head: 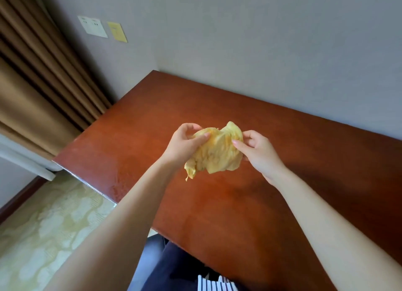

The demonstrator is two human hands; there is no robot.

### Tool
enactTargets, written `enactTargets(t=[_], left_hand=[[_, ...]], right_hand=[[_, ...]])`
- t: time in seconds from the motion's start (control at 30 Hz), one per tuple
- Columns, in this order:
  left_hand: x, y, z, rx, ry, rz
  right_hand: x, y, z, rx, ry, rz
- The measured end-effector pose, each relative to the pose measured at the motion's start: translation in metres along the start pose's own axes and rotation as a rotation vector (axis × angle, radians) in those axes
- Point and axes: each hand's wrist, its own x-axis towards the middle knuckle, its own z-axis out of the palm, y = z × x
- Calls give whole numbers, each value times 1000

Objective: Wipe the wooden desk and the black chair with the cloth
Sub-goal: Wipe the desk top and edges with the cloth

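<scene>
A crumpled yellow cloth hangs in the air above the middle of the reddish wooden desk. My left hand grips its left side, thumb pressed onto the fabric. My right hand pinches its right edge between thumb and fingers. The cloth's lower corner dangles just above the desk top. A dark edge of the black chair shows under the desk's near edge, mostly hidden by my left forearm.
A grey wall runs behind the desk, with white sockets and a yellow plate. Brown curtains hang at the left. Pale patterned carpet lies left of the desk.
</scene>
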Motion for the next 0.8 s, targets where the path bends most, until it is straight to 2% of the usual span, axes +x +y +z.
enactTargets(t=[0.07,0.17,0.27,0.4,0.47,0.57,0.7,0.8], left_hand=[[5,-2,-5,-92,10,-56],[16,-3,-16,-204,-91,-102],[31,-7,-23,-5,-123,10],[60,-14,-37,279,-67,155],[74,-19,-49,357,-68,208],[102,-18,-75,212,-168,142],[146,-6,-115,-14,-397,-7],[180,5,-151,38,-484,-13]], right_hand=[[3,-1,8,74,-14,45],[9,-1,10,432,-47,186],[14,6,9,555,-70,231],[32,11,15,592,-50,270],[43,7,24,483,-97,269],[68,-11,47,274,-154,218],[112,-42,81,310,-171,184],[147,-64,115,368,-197,178]])
